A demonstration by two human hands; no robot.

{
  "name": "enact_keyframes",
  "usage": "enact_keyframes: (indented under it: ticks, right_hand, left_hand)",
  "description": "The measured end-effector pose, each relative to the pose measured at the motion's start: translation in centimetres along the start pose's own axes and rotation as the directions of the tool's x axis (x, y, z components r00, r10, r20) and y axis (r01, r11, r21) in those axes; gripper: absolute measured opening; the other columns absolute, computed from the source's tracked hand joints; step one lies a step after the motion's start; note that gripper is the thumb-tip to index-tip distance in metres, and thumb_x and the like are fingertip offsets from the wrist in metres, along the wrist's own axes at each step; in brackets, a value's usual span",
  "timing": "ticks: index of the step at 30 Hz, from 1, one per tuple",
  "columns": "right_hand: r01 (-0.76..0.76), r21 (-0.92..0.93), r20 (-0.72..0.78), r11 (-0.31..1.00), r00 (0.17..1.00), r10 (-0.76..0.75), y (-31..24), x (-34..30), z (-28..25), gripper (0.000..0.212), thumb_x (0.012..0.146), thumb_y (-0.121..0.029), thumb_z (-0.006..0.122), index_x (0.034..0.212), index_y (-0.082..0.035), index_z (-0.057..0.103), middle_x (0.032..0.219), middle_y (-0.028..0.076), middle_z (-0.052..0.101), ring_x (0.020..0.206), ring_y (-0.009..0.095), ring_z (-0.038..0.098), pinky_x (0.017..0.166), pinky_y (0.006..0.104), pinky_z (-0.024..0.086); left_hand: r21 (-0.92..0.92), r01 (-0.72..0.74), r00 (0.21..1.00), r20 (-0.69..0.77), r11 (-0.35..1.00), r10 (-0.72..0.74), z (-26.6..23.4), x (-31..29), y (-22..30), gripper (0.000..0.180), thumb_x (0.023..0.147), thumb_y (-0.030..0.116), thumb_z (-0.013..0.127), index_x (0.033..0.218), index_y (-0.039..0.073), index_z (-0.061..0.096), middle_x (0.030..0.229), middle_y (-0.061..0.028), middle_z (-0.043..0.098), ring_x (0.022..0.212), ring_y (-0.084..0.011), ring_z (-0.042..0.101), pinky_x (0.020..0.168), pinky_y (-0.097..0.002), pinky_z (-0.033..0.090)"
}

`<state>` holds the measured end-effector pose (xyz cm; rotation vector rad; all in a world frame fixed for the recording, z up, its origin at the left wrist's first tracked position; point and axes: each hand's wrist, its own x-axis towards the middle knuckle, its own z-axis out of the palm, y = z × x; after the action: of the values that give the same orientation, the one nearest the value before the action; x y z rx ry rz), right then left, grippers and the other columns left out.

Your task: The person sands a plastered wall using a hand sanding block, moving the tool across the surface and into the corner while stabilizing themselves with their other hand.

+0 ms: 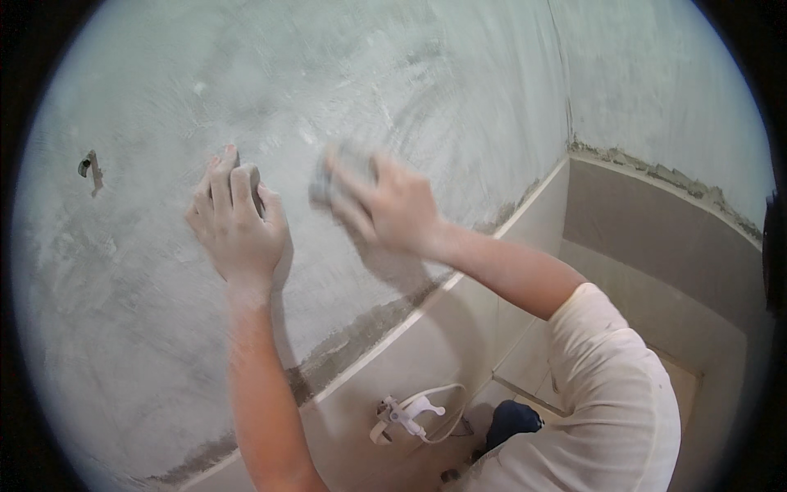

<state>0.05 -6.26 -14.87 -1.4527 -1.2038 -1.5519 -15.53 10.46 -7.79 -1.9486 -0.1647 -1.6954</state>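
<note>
A grey plastered wall [147, 271] with pale, dusty smears fills most of the view. Against it, my right hand [398, 201] is closed around a grey block [320, 189], perhaps a sanding block; both are smeared by motion. To its left, my left hand [238, 217] is up at the wall with its fingers bent. Something dark grey [257, 184] shows between that hand's thumb and forefinger, mostly hidden by the fingers. Pale dust coats both hands.
Light tiles [443, 336] cover the lower wall, their top edge standing out below the plaster. A white hand sprayer [414, 407] with a looped hose is mounted there. At the right, the wall meets another in a corner. A small hole [85, 166] opens at far left.
</note>
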Motion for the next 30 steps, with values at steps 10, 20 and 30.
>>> enact_keyframes:
  ticks: [10, 20, 30]
  right_hand:
    - [-0.663, -0.342, 0.094, 0.666, 0.681, 0.726, 7.9, 6.0, -3.7, 0.06, 0.109, -0.049, 0.049, 0.162, -0.021, 0.046, 0.125, 0.029, 0.063, 0.105, 0.041, 0.07, 0.089, 0.0525, 0.057]
    - [-0.548, -0.124, 0.283, 0.827, 0.779, 0.559, 5.0, 4.0, -3.3, 0.06, 0.107, -0.052, 0.053, 0.163, -0.029, 0.048, 0.111, 0.023, 0.067, 0.1, 0.039, 0.07, 0.082, 0.0485, 0.057]
    - [-0.366, -0.197, 0.327, 0.909, 0.85, 0.413, 2.6, 2.1, -3.2, 0.059, 0.11, -0.05, 0.05, 0.163, -0.023, 0.046, 0.13, 0.032, 0.061, 0.099, 0.039, 0.072, 0.07, 0.0413, 0.06]
  left_hand:
    - [-0.062, 0.002, 1.0, -0.03, 0.998, -0.004, 0.3, 0.1, 1.2, 0.027, 0.089, 0.017, 0.067, 0.116, 0.019, 0.064, 0.146, 0.0016, 0.06, 0.134, -0.0217, 0.052, 0.112, -0.0432, 0.037]
    - [0.023, -0.01, 1.0, 0.019, 1.0, 0.009, -1.8, 0.2, -0.5, 0.028, 0.09, 0.016, 0.067, 0.117, 0.017, 0.065, 0.147, -0.0018, 0.057, 0.138, -0.0245, 0.049, 0.114, -0.045, 0.035]
    - [0.04, 0.078, 0.994, 0.07, 0.996, -0.081, -1.2, -0.8, 0.8, 0.03, 0.092, 0.012, 0.063, 0.121, 0.018, 0.06, 0.154, -0.0037, 0.052, 0.15, -0.0245, 0.041, 0.119, -0.0457, 0.029]
